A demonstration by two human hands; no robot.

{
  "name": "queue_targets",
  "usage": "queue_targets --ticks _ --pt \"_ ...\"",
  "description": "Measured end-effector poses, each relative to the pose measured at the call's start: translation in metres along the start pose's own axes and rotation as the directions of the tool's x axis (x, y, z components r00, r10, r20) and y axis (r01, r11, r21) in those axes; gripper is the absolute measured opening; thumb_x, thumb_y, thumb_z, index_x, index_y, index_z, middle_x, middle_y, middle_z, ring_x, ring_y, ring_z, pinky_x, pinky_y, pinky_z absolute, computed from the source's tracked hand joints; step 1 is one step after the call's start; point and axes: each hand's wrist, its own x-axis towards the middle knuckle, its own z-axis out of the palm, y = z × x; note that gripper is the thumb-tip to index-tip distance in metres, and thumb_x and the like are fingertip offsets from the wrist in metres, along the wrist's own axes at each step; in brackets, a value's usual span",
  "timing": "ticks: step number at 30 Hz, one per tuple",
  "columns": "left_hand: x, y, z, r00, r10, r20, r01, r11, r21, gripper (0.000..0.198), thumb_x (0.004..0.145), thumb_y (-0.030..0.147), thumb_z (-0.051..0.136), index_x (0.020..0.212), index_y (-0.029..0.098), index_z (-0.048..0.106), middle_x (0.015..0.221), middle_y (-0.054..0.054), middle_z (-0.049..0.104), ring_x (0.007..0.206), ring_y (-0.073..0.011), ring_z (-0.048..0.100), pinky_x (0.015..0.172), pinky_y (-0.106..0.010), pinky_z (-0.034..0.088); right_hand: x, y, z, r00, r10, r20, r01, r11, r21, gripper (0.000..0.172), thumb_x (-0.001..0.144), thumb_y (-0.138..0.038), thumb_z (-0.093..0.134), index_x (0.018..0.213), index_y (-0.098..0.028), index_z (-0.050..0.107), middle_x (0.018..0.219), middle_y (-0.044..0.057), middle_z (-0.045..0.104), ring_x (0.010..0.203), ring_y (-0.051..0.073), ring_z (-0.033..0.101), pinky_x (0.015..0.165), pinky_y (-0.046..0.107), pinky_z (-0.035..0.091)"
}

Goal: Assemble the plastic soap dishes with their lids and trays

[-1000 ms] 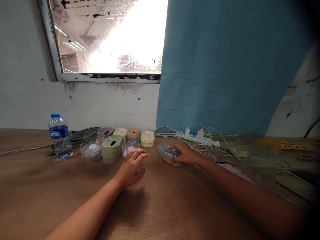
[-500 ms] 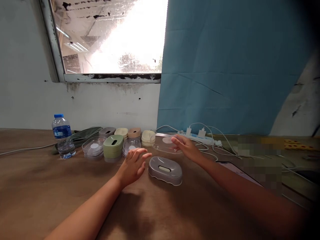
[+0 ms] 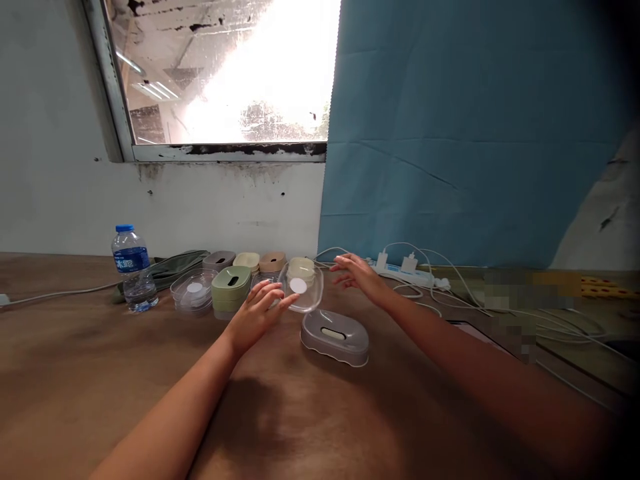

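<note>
My left hand (image 3: 257, 313) reaches across the table with its thumb over the left edge of a clear plastic lid (image 3: 313, 295). The lid is tilted toward me and bears a round white sticker; its exact contact with my fingers is partly hidden. To its right, my right hand (image 3: 359, 277) is open, fingers apart, holding nothing. Between and below the hands sits a glossy grey oval box (image 3: 335, 337) with a slot in its top and a wavy lower edge.
Behind my left hand stand a green slotted box (image 3: 231, 290), stacked clear lids (image 3: 194, 290), and grey, cream and tan boxes. A water bottle (image 3: 134, 270) stands at left. A power strip (image 3: 405, 272) with cables and a phone (image 3: 477, 330) lie at right.
The clear lid has moved left from my right hand to my left hand. My right hand has let go of it and opened. The view has shifted slightly.
</note>
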Motion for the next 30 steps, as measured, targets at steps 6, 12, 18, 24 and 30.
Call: queue_targets --ticks 6,12,18,24,30 --pt "0.0 -0.012 0.007 0.972 -0.229 0.048 0.223 0.97 0.098 0.045 0.081 0.0 0.037 0.114 0.023 0.057 0.104 -0.008 0.062 0.115 -0.0226 0.049 0.106 -0.047 0.023 -0.038 0.015 -0.009 0.991 -0.132 0.0 0.129 0.972 -0.197 0.015 0.071 -0.035 0.058 0.076 -0.02 0.057 0.073 0.0 0.059 0.071 0.018 0.056 0.061 0.027 0.044" --pt "-0.003 -0.011 0.009 0.945 -0.296 0.141 0.286 0.954 0.091 0.031 0.081 0.006 0.04 0.096 0.021 0.063 0.091 -0.007 0.064 0.097 -0.0213 0.057 0.106 -0.05 0.017 -0.081 0.027 -0.001 0.941 -0.204 0.269 0.304 0.858 -0.413 0.026 0.072 -0.033 0.061 0.097 -0.025 0.058 0.103 0.006 0.058 0.095 0.024 0.053 0.082 0.036 0.043" --pt "-0.003 -0.012 0.012 0.93 -0.338 0.146 0.325 0.94 0.108 0.025 0.084 0.014 0.041 0.097 0.021 0.061 0.096 -0.008 0.063 0.099 -0.0212 0.056 0.106 -0.048 0.017 -0.089 0.039 0.0 0.911 -0.182 0.369 0.327 0.865 -0.381 0.064 0.059 -0.039 0.072 0.118 -0.027 0.048 0.122 0.007 0.046 0.11 0.028 0.047 0.095 0.041 0.037" --pt "0.005 0.016 0.004 0.979 -0.165 0.116 0.183 0.968 -0.17 0.037 0.082 0.026 0.048 0.118 0.019 0.05 0.122 -0.012 0.05 0.12 -0.0241 0.041 0.106 -0.044 0.022 -0.091 0.056 0.006 0.916 -0.232 0.329 0.337 0.887 -0.315 0.071 0.058 -0.032 0.072 0.122 -0.024 0.041 0.123 0.008 0.046 0.111 0.027 0.046 0.094 0.038 0.038" --pt "0.009 0.043 0.001 0.944 0.117 0.308 0.098 0.792 -0.602 0.035 0.073 0.035 0.064 0.104 0.021 0.061 0.106 -0.008 0.06 0.1 -0.0201 0.055 0.088 -0.03 0.045 -0.094 0.059 0.011 0.849 -0.39 0.357 0.471 0.865 -0.174 0.077 0.055 -0.033 0.072 0.123 -0.024 0.038 0.126 0.009 0.043 0.116 0.027 0.042 0.099 0.037 0.033"
